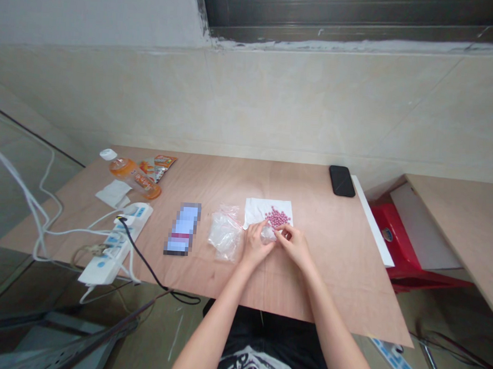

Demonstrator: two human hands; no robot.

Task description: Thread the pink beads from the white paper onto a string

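Pink tablets (277, 216) lie on white paper (261, 211); our left hand (257, 244) and right hand (293, 245) close together, pinching a clear plastic bag (267, 234).

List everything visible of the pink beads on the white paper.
The pink beads are small, round and similar in size, with a smooth look; their material cannot be told. They lie in a loose, irregular cluster on a white paper sheet, toward its right side. The right hand's fingertips reach just below them.
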